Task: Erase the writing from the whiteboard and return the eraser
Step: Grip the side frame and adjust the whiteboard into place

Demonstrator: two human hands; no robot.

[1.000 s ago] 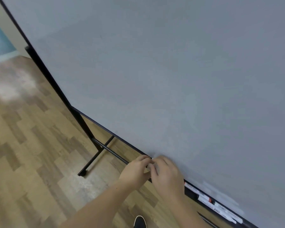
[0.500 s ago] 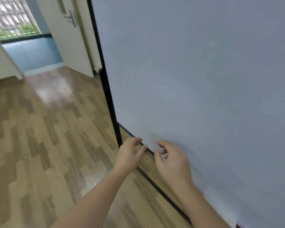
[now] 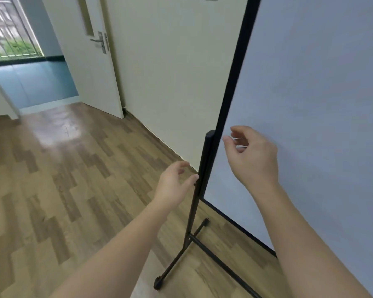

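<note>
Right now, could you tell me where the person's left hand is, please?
In the head view, the left hand is open at centre frame, just left of the whiteboard's black stand post, thumb nearly touching it.

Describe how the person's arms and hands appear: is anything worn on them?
Both forearms are bare, with no sleeves in view. The left hand and the right hand carry no gloves. I see no watch, ring or bracelet on the parts that show.

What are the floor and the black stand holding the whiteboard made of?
The brown plank floor looks like wood-pattern laminate or vinyl, semi-gloss: staggered grain, window glare. The slim black whiteboard stand seems to be painted metal tubing with a matte finish.
</note>
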